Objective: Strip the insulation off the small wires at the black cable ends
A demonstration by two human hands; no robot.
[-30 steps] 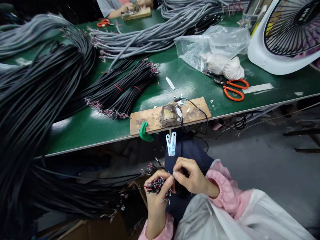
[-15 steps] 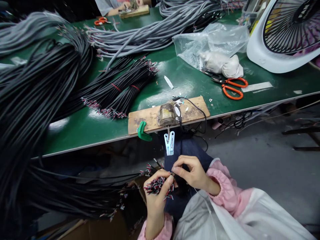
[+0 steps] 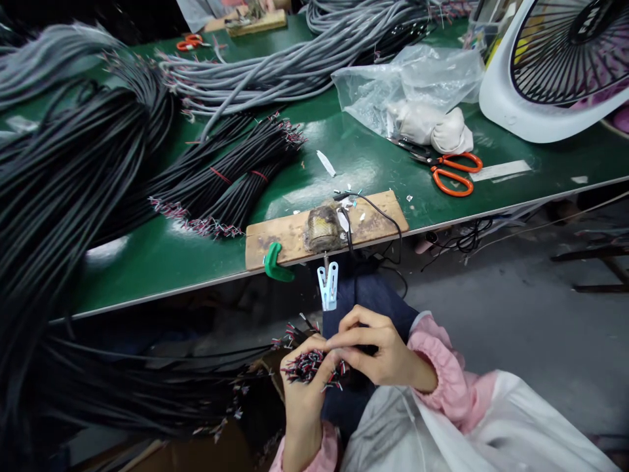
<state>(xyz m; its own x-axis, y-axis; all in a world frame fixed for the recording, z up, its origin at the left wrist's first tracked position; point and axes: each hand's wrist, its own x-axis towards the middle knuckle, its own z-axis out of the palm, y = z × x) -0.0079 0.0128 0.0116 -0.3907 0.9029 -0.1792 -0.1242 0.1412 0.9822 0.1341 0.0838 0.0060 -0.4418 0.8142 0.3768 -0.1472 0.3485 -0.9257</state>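
My left hand [image 3: 305, 400] is wrapped round a bundle of thin black cables [image 3: 303, 367], whose stripped ends show red, white and black wires. Against its thumb and forefinger rest the fingertips of my right hand [image 3: 376, 347]. They are drawn together in a pinch, and whatever lies between them is hidden. Just above the hands, a light blue clothespin [image 3: 328, 286] hangs from a small motor-like device [image 3: 322, 229] on a wooden board [image 3: 381, 213]. A green clamp [image 3: 278, 263] sits at the board's front edge.
Black cables [image 3: 73, 190] drape over the green table [image 3: 162, 269] at left. Tied black bundles [image 3: 230, 177] and grey cables [image 3: 275, 75] lie behind the board. Orange-handled scissors [image 3: 452, 174], a plastic bag [image 3: 413, 75] and a white fan [image 3: 531, 111] stand right. Another person's hand [image 3: 268, 5] is at the far edge.
My right hand has shifted slightly left, and its fingers now reach over the left thumb and forefinger. The left hand keeps hold of the cables. The whole view has moved slightly.
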